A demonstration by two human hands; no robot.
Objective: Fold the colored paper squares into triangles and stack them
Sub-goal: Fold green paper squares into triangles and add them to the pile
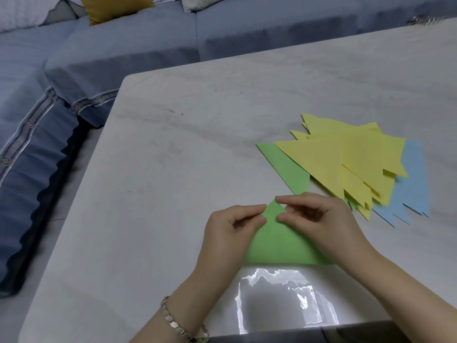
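A green paper [279, 243] lies folded into a triangle on the grey table [173, 169], its tip pointing away from me. My left hand [230, 233] pinches the tip from the left. My right hand [319, 219] pinches it from the right, thumb and forefinger on the paper's top corner. To the right lies a loose stack of folded triangles: several yellow ones [346, 157] on top, a green one [286, 169] sticking out at the left, and blue ones [410, 184] under them at the right.
A blue sofa [123, 50] runs along the table's far and left sides, with a mustard cushion [111, 7] at the back. A shiny reflective patch [279, 298] lies on the table's near edge. A metal object [420, 20] sits at the far right corner.
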